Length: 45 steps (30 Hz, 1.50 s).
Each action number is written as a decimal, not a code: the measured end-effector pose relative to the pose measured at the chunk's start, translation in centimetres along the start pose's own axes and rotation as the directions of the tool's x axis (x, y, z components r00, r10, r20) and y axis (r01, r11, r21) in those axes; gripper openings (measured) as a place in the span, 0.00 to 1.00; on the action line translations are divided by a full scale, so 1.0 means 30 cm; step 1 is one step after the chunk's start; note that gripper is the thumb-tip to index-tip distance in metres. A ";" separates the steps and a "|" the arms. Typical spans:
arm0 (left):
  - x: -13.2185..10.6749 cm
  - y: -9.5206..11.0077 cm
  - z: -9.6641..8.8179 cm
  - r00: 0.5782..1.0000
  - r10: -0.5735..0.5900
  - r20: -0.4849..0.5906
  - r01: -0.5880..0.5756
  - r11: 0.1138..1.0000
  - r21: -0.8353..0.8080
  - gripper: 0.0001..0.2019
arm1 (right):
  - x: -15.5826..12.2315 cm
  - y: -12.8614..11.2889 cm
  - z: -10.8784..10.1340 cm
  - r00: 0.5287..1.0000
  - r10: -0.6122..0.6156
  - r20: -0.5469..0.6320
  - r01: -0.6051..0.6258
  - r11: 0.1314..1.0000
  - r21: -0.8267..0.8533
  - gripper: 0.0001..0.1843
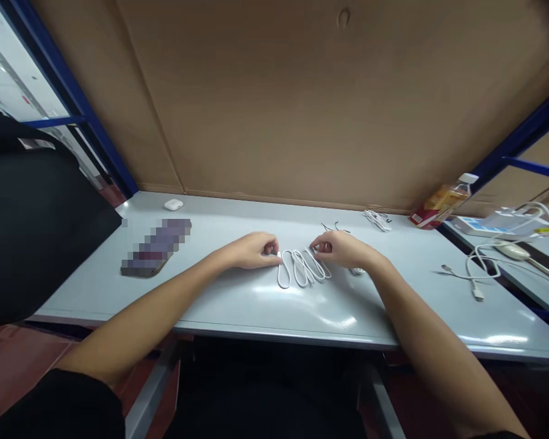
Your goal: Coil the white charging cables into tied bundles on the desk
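Observation:
A white cable (pixel 302 268) lies in several zigzag loops on the pale tabletop (pixel 238 299), between my two hands. At its left end, my left hand (pixel 258 251) pinches a small white connector with thumb and fingertips. My right hand (pixel 338 247) is closed in a pinch on the cable's other end, at the upper right of the loops. Partly hidden beneath my right wrist is another bit of coiled white cable (pixel 357 271). Just behind my right hand lie thin black ties (pixel 336 227).
A coiled white cable (pixel 377 221) lies near the back edge, beside a tilted drink bottle (pixel 441 201). Loose white cables (pixel 478 277) trail over the right side near a power strip (pixel 494 222). On the left are a blurred-out phone (pixel 155 250), a white earbud case (pixel 173 205) and a black chair back (pixel 41 225).

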State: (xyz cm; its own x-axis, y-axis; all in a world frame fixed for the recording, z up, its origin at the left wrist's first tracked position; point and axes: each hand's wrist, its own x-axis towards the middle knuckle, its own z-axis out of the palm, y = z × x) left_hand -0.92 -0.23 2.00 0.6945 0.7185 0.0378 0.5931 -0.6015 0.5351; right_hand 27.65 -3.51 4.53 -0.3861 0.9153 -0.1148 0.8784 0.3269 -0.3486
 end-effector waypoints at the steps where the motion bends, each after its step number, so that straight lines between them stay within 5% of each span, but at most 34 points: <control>1: 0.003 -0.001 0.006 1.000 -0.005 0.000 0.005 0.999 -0.032 0.18 | 0.003 -0.009 0.008 1.000 0.010 -0.013 -0.010 1.000 0.019 0.09; 7: 0.013 -0.008 0.019 0.996 -0.091 -0.017 0.074 0.888 -0.454 0.17 | -0.004 -0.013 0.012 0.991 0.064 -0.116 -0.034 0.968 0.250 0.12; 13: 0.019 0.023 0.033 0.984 -0.138 -0.116 0.018 0.715 -0.699 0.21 | -0.008 -0.053 0.013 0.983 0.038 -0.180 0.077 0.803 0.592 0.22; 19: 0.032 0.001 0.045 0.961 -0.157 -0.229 -0.034 0.752 -0.658 0.18 | 0.002 -0.090 0.038 0.989 -0.009 -0.147 0.089 0.832 0.547 0.13; 25: 0.029 0.000 0.037 0.944 -0.214 -0.251 0.009 0.776 -0.630 0.16 | 0.010 -0.073 0.043 0.978 0.076 -0.194 0.045 0.832 0.553 0.14; 36: 0.026 0.018 0.049 0.907 0.010 -0.422 -0.251 0.816 -0.521 0.07 | 0.025 -0.077 0.062 0.928 -0.028 -0.372 0.217 0.853 0.475 0.04; 45: 0.029 0.014 0.054 0.901 -0.008 -0.434 -0.238 0.826 -0.511 0.06 | 0.028 -0.068 0.068 0.887 0.011 -0.462 0.244 0.837 0.489 0.05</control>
State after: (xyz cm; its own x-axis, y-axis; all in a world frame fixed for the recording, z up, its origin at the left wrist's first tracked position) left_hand 0.60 -0.41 0.89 0.4442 0.8039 0.3956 0.1164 -0.4896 0.8641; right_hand 24.97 -3.87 3.26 -0.2026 0.9243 0.3236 0.5037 0.3817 -0.7750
